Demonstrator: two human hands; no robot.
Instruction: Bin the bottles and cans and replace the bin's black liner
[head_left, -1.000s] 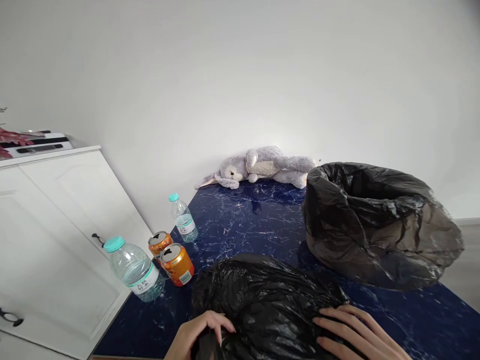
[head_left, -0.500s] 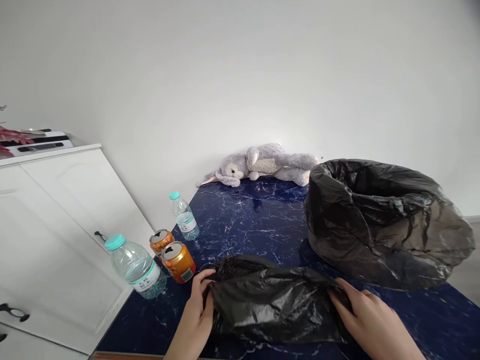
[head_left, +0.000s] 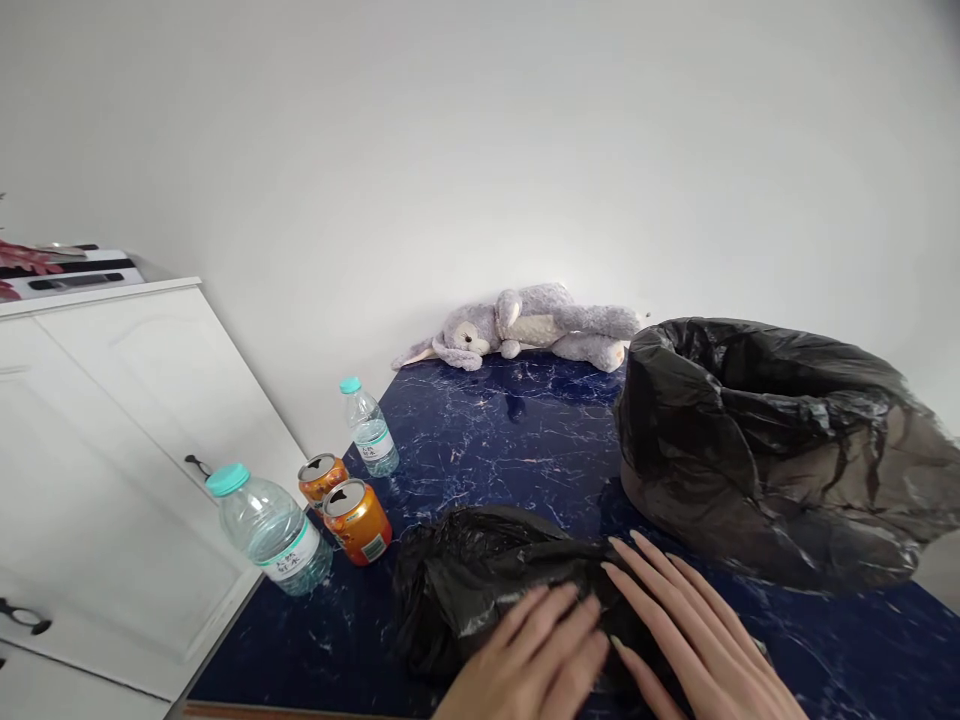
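A crumpled black plastic bag (head_left: 480, 570) lies low on the blue marble-patterned table (head_left: 517, 430) right in front of me. My left hand (head_left: 532, 650) rests on its near side, fingers stretched out and slightly blurred. Over the bag's right end is my right hand (head_left: 690, 630), its fingers long and spread, palm down. Neither hand grips the plastic. Behind and to the right stands a bin lined with a black bag (head_left: 750, 450), the liner folded over its rim and bulging outward on the right.
Two orange drink cans (head_left: 358, 522) stand left of the bag, between a large water bottle (head_left: 274, 535) and a smaller one (head_left: 369, 428). A grey plush rabbit (head_left: 517, 325) lies along the wall. A white cabinet (head_left: 127, 480) adjoins the table's left side.
Both hands have let go of the bag's two ends. My left hand moved right onto its front, and my right hand opened flat over it. The bag looks more bunched.
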